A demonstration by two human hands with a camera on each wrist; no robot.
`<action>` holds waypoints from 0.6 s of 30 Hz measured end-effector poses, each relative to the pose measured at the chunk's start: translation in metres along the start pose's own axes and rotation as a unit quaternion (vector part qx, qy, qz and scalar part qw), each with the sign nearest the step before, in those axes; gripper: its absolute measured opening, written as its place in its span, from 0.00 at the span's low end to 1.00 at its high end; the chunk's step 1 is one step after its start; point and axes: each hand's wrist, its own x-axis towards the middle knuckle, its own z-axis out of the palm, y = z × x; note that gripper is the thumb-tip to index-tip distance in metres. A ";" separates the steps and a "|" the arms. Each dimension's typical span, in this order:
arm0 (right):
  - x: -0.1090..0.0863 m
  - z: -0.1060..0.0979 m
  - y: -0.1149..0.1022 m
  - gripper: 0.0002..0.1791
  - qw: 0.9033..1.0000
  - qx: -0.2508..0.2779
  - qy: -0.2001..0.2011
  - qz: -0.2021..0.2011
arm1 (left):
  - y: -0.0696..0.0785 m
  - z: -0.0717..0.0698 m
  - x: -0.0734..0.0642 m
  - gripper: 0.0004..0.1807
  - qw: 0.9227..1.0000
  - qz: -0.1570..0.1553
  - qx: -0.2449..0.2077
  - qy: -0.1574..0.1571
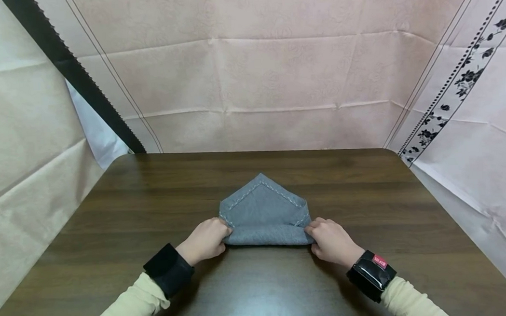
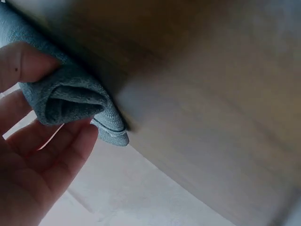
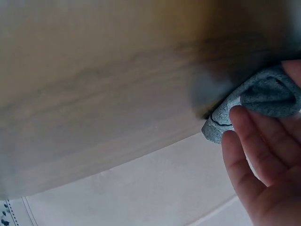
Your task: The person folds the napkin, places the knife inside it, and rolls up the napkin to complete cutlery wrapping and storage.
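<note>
A grey-blue cloth (image 1: 262, 208) with pale stitching near its edges lies on the table, its far side coming to a point. The near edge is rolled into a thick fold. At the left end of that roll, my left hand (image 1: 207, 239) grips the fabric; the left wrist view shows its thumb on top and fingers underneath the coiled cloth (image 2: 70, 96). My right hand (image 1: 333, 240) holds the other end. In the right wrist view, the rolled end of the cloth (image 3: 270, 94) sits between the thumb and fingers, the thumb partly cut off by the frame.
The dark wooden table (image 1: 159, 192) has rounded far corners. Pale sheets (image 1: 274, 74) hang behind it and on both sides, with a black strip (image 1: 78, 72) at left and a floral border (image 1: 465, 77) at right. Each wrist wears a black band (image 1: 169, 270).
</note>
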 end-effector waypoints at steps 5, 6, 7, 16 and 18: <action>-0.008 -0.008 0.002 0.12 0.995 0.089 -0.037 0.023 | -0.001 -0.006 -0.007 0.06 0.996 -0.011 -0.081 -0.031; -0.010 -0.009 0.003 0.12 0.992 0.110 -0.043 0.032 | -0.002 -0.007 -0.008 0.08 0.994 -0.015 -0.101 -0.036; -0.011 -0.010 0.004 0.12 0.990 0.129 -0.047 0.038 | -0.003 -0.008 -0.009 0.12 0.992 -0.019 -0.120 -0.042; -0.011 -0.011 0.019 0.11 0.958 0.274 -0.056 0.067 | -0.019 -0.010 -0.012 0.13 0.971 -0.057 -0.227 -0.043; -0.009 -0.011 0.022 0.09 0.949 0.299 -0.051 0.087 | -0.023 -0.010 -0.010 0.12 0.969 -0.062 -0.237 -0.031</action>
